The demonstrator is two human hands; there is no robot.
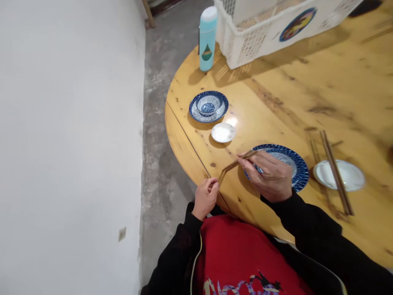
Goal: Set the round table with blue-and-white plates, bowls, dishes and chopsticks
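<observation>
My right hand point(272, 174) is closed round a pair of brown chopsticks point(238, 163), held over the near-left part of a blue-rimmed plate point(302, 172). Their tips point down and left toward my left hand point(207, 196). At the table's edge, that hand's fingers are curled together. A thin brownish line runs from its fingertips up to the chopstick tips; whether it is a stick or a shadow I cannot tell. Right of the plate, two more chopsticks point(336, 174) lie across a small white dish point(353, 176).
A small white saucer point(223, 132) lies beyond my hands. Farther back a blue-patterned bowl point(208, 103) sits on a matching plate point(193, 112). A light-blue bottle point(207, 41) stands beside a white plastic crate point(260, 43). The rounded wooden table point(260, 106) ends near a white wall point(70, 143).
</observation>
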